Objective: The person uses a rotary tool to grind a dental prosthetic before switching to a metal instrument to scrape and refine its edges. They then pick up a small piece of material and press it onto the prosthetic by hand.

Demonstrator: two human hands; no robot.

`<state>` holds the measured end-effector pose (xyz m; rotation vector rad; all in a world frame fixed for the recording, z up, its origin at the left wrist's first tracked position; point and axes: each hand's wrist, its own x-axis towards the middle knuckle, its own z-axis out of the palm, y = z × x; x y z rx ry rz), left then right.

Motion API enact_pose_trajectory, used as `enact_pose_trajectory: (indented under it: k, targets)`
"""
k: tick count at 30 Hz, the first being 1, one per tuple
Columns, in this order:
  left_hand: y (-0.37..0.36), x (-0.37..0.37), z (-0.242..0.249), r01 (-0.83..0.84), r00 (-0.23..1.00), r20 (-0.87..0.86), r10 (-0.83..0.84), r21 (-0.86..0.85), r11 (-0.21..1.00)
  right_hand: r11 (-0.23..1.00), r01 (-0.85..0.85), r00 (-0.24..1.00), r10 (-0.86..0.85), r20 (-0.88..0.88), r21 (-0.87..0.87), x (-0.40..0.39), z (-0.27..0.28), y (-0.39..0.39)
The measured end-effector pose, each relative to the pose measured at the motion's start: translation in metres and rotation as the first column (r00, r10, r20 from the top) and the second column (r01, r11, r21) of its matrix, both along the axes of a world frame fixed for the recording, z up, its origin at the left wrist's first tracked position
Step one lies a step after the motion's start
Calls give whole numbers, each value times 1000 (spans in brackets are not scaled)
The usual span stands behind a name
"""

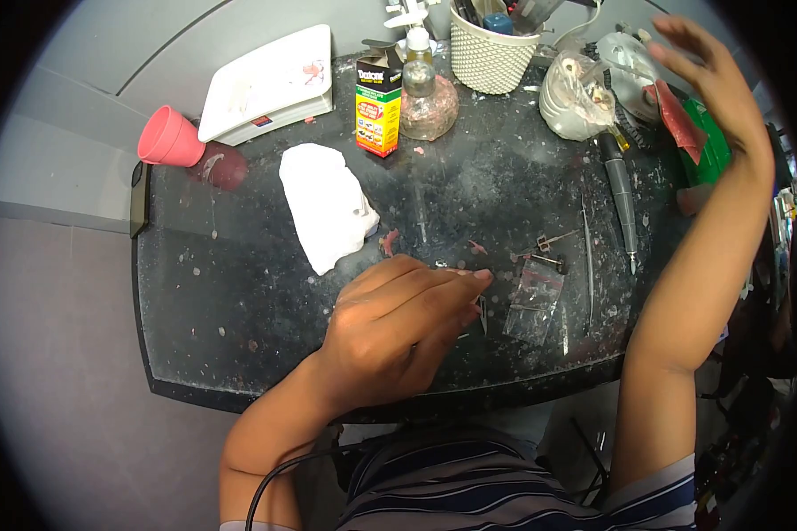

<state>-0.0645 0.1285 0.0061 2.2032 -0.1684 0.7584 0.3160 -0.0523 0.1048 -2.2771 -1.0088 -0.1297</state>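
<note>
My left hand (398, 323) is closed over the front middle of the black table, fingers pinched together. What it holds, if anything, is hidden by the fingers. A thin pointed metal piece (483, 316) shows just beside its fingertips. Beyond the hand are a white folded cloth or plaster-like piece (323, 208) and a small pink scrap (388, 242). My right hand (704, 84) is raised at the back right, fingers apart and holding nothing visible. Nearest to it are a pink wax-like sheet (677, 119), a green object (708, 146) and a plastic bag with white contents (577, 96).
A grey rotary handpiece (622, 195), a thin metal tool (590, 265) and a small clear zip bag (534, 301) lie at the right. Along the back stand a white tray (270, 80), a glue box (378, 106), a glass bottle (429, 111) and a woven basket (491, 57). A pink cup (170, 137) stands left.
</note>
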Motion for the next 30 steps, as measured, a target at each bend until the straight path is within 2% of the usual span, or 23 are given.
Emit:
enact_pose_trajectory:
  k: [1, 2, 4, 6, 8, 9, 11, 12, 16, 19, 21, 22, 23, 25, 26, 27, 29, 30]
  targets:
    - [0, 0, 0, 2, 1000, 1, -2, 1, 1000, 991, -104, 992, 97, 79, 84, -30, 6, 28]
    - [-1, 0, -1, 0, 1000, 5, 0, 0, 1000, 993, -69, 979, 49, 199, 95, -81, 7, 60]
    - [-1, 0, -1, -2, 1000, 8, 2, 0, 1000, 987, -155, 950, 139, 280, 35, -100, -1, 86]
    - [0, -1, -2, -10, 1000, 1, 10, 15, 1000, 968, -242, 951, 249, 183, -60, -96, -2, 99]
    - [0, -1, 0, -16, 1000, -4, 16, 13, 1000, 978, -153, 983, 165, 80, -140, -117, 0, 116]
    - [0, -1, 1, -21, 1000, -7, 21, 12, 1000, 978, -153, 983, 166, 81, -140, -116, -6, 118]
    - [0, -1, 1, -20, 1000, -13, 20, 9, 1000, 993, -112, 978, 104, 182, 30, -110, -26, 127]
    - [0, -1, 0, -20, 1000, -21, 20, 5, 1000, 988, -140, 973, 125, 193, 62, -105, -30, 132]
    - [1, -1, -1, -27, 1000, -17, 27, 10, 1000, 987, -154, 965, 142, 221, 39, -102, -28, 129]
    - [1, -1, -2, -30, 1000, -6, 30, 10, 999, 980, -200, 973, 200, 113, -13, -107, -21, 125]
    - [1, -1, -1, -26, 999, -29, 26, 16, 1000, 941, -333, 942, 335, 29, -63, -109, -14, 119]
    - [1, -1, -1, -25, 999, -29, 25, 17, 1000, 942, -276, 961, 274, -38, -192, -128, 5, 114]
    - [1, 0, -1, -28, 999, -41, 29, 15, 999, 942, -276, 961, 274, -38, -191, -130, 7, 111]
    - [1, 0, -1, -31, 998, -53, 32, 15, 999, 840, -162, 972, 227, 65, -518, -131, 8, 105]
    - [1, 0, -1, -33, 998, -45, 33, 11, 999, 932, -237, 956, 273, 102, -275, -136, -2, 95]
    - [1, 1, -1, -33, 999, -38, 33, 6, 999, 932, -235, 957, 272, 102, -274, -145, 4, 91]
    - [1, 2, -5, -35, 999, -21, 35, 14, 999, 812, -180, 959, 270, 83, -555, -159, 21, 91]
    - [1, 3, -6, -38, 999, -4, 38, 22, 999, 806, -173, 971, 237, 41, -565, -159, 20, 89]
